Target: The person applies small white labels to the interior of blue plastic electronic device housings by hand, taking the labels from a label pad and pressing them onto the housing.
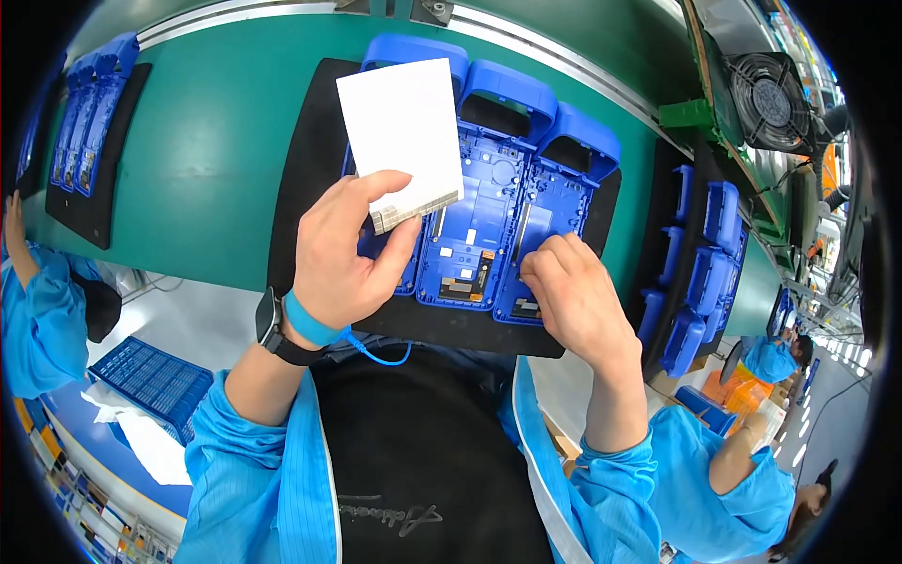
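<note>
Nearest: your black shirt [423,437] carries light script, left uncopied. Your right hand [578,296] is bunched over the right housing [545,211], at its near half; cannot tell whether the fingertips pinch anything. Housing lies beneath, long axis near to far, far end leaning right; right hand nearer. Your left hand [348,240] pinches the white card [406,132] near its near edge; upper face reads blank.

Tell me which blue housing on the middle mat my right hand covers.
The rightmost housing, partly hidden by your right hand; the middle housing and left housing lie farther left.
</note>
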The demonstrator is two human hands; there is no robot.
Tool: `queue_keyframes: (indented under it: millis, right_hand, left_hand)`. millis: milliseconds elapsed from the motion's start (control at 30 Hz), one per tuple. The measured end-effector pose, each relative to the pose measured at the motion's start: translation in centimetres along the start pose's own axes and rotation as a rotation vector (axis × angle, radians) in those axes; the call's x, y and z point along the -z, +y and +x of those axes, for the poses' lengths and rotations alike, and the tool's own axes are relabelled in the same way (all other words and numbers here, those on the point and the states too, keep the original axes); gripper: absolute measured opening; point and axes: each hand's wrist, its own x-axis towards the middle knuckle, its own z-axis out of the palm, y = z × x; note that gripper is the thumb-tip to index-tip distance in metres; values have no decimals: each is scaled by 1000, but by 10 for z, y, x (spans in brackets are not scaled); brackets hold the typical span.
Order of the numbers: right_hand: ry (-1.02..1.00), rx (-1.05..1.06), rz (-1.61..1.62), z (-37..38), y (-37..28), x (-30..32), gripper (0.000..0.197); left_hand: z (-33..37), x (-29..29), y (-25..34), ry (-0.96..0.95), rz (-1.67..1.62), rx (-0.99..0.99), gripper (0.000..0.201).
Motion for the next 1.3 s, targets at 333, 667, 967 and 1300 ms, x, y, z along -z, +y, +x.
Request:
queue_keyframes:
  millis: [333, 667, 967, 1300]
  right_hand:
    - [75, 25, 5, 0, 0, -5, 15]
    - [30, 55, -26, 1, 0, 1, 15]
    - [25, 66, -28, 3, 3, 2, 14]
    - [65, 32, 1, -2, 3, -1, 15]
  left_hand:
    - [1, 0, -2, 4, 16, -20, 36]
    - [1, 2, 2, -9, 26, -18, 36]
    - [3, 0, 0, -1, 23, -33, 36]
    - [5, -6, -1, 90, -15, -78, 35]
